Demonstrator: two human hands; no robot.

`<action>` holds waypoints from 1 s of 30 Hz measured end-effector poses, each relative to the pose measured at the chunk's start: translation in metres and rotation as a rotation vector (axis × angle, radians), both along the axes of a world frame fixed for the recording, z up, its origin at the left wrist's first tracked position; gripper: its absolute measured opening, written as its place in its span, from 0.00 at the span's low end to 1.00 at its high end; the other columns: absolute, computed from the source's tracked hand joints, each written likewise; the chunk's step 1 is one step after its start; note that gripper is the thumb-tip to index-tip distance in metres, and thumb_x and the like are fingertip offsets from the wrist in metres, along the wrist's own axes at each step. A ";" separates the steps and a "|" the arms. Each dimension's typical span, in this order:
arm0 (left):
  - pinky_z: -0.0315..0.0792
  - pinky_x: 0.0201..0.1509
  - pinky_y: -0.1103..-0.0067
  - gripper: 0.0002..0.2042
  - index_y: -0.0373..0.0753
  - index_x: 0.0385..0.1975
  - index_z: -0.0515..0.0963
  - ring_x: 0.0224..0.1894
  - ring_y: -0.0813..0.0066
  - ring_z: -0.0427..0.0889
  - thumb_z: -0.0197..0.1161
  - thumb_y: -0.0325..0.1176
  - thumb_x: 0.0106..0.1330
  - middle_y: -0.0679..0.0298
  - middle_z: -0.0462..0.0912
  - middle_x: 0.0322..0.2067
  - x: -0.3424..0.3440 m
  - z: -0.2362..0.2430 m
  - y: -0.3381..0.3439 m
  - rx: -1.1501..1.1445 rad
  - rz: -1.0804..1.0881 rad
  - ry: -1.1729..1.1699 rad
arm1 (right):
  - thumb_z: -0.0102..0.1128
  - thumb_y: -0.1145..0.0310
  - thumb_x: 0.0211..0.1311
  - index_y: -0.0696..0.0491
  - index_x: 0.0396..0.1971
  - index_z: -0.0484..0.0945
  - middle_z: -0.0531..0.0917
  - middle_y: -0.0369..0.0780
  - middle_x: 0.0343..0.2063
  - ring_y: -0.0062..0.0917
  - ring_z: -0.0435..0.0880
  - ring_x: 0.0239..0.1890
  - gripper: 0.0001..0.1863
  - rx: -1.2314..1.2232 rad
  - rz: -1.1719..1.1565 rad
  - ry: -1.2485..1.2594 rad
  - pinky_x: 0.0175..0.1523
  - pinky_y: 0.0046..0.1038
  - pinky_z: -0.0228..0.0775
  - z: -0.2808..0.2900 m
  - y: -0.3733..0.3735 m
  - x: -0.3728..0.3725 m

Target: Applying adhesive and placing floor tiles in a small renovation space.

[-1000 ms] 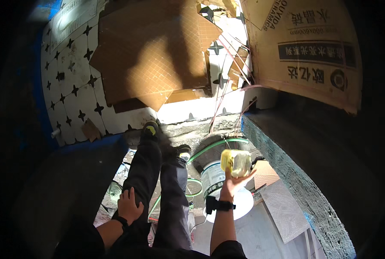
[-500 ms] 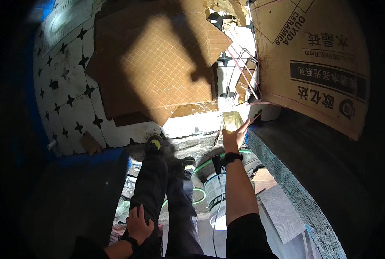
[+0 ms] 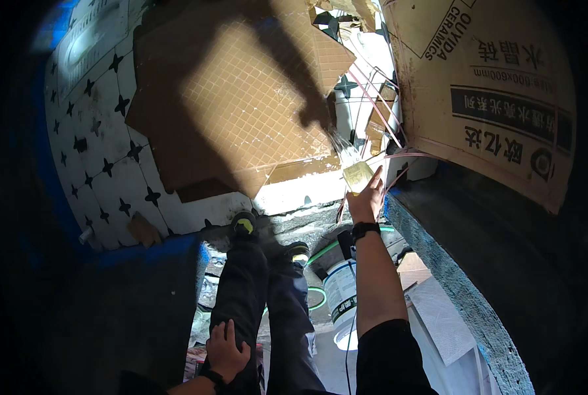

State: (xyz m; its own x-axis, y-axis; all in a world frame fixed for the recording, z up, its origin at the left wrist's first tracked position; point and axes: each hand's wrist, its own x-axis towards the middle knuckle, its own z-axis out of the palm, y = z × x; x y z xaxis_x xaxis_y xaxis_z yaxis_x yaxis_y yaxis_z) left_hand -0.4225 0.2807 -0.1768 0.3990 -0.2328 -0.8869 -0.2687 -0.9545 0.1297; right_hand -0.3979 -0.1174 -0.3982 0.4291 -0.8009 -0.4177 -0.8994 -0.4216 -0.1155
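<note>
My right hand [image 3: 367, 197] grips a translucent yellowish container [image 3: 357, 176] over the edge of the white tiled floor [image 3: 287, 196], with clear streaks of liquid [image 3: 345, 146] spraying from it toward the tiles and brown cardboard [image 3: 241, 105]. A black strap and watch circle that wrist. Lower down, my left hand [image 3: 226, 352] rests on my left thigh [image 3: 238, 283] with its fingers apart. Below my right forearm stands a white bucket [image 3: 340, 296], partly hidden by the arm.
A large printed carton [image 3: 478, 171] lies at right, above a rough concrete edge [image 3: 425, 250]. Pink straps [image 3: 377, 105] and cardboard scraps lie on the tiles. A green hose [image 3: 320, 253] loops round the bucket. My shoes [image 3: 244, 225] are at the broken step. Flat boards [image 3: 439, 316] lie lower right.
My right hand has moved up and forward with the container, from above the bucket to the tiled floor, and liquid now sprays from it. My left hand has shifted slightly down and right.
</note>
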 end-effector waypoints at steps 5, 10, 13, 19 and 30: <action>0.59 0.52 0.60 0.31 0.36 0.54 0.60 0.55 0.52 0.61 0.54 0.42 0.47 0.49 0.64 0.51 0.000 -0.001 -0.006 0.030 -0.015 0.035 | 0.66 0.72 0.34 0.50 0.62 0.35 0.60 0.57 0.52 0.49 0.64 0.52 0.56 0.031 -0.110 -0.146 0.57 0.36 0.59 -0.014 0.014 -0.031; 0.59 0.52 0.60 0.31 0.36 0.53 0.61 0.55 0.52 0.61 0.54 0.41 0.47 0.49 0.63 0.52 -0.001 -0.001 -0.009 0.048 -0.048 0.029 | 0.62 0.71 0.33 0.54 0.61 0.37 0.61 0.57 0.51 0.51 0.64 0.51 0.54 0.101 -0.077 -0.330 0.56 0.39 0.59 -0.008 0.052 -0.048; 0.59 0.52 0.60 0.30 0.36 0.53 0.61 0.55 0.52 0.61 0.54 0.41 0.47 0.49 0.64 0.51 -0.001 -0.002 -0.008 0.031 -0.060 0.022 | 0.62 0.70 0.32 0.59 0.60 0.40 0.60 0.54 0.54 0.49 0.61 0.54 0.53 0.158 -0.083 -0.387 0.58 0.37 0.57 -0.011 0.079 -0.058; 0.64 0.46 0.60 0.26 0.35 0.49 0.66 0.49 0.51 0.68 0.54 0.40 0.48 0.49 0.68 0.47 0.008 0.000 -0.010 -0.062 -0.034 -0.071 | 0.63 0.65 0.31 0.56 0.61 0.41 0.65 0.55 0.49 0.47 0.67 0.49 0.54 0.183 -0.168 -0.364 0.54 0.39 0.59 -0.011 0.120 -0.033; 0.64 0.50 0.63 0.21 0.33 0.45 0.69 0.50 0.51 0.66 0.54 0.38 0.53 0.47 0.68 0.48 0.011 0.016 0.017 -0.140 0.106 -0.084 | 0.61 0.49 0.40 0.52 0.61 0.25 0.69 0.62 0.44 0.50 0.69 0.48 0.60 0.271 -0.161 0.003 0.54 0.38 0.60 -0.029 0.061 0.083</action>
State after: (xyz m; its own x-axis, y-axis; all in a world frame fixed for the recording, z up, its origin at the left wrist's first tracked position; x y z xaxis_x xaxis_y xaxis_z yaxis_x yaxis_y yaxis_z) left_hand -0.4115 0.2974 -0.1611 0.4987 -0.3045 -0.8116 -0.1831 -0.9522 0.2447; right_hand -0.3154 -0.0569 -0.4270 0.3046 -0.7178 -0.6261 -0.9525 -0.2281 -0.2019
